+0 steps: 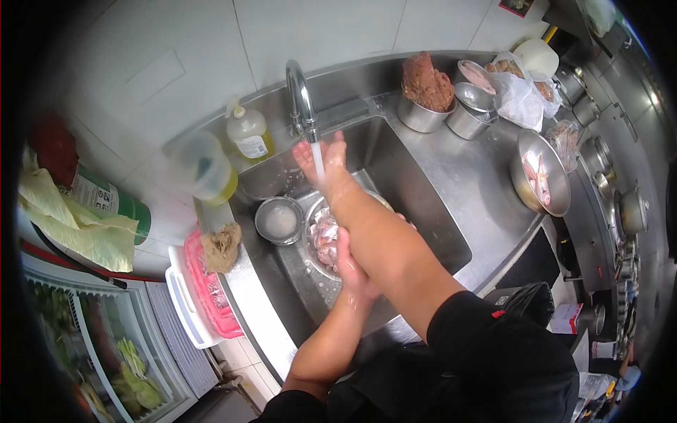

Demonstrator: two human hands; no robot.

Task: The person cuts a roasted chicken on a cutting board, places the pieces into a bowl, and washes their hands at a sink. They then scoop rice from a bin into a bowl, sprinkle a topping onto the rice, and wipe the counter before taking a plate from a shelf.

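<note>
Water from the tap [302, 106] runs onto my right hand [323, 156] and wrist; its fingers are spread and it holds nothing. My left hand [356, 271] is wrapped round my right forearm [374, 225], thumb on the near side and fingertips showing on the far side. Both arms look wet. Below them, in the steel sink [437, 225], stands a bowl of pinkish, silvery pieces that look like fish [326, 238], partly hidden by my arm. Left of it stands a small metal bowl [280, 220] with whitish contents.
A soap bottle [250, 134], a plastic jug [204, 173] and a brown cloth-like wad [221, 248] stand along the left edge. Right of the sink are a pot of minced meat [427, 92] and a bowl with fish [539, 173]. A glass-fronted fridge [113, 345] is lower left.
</note>
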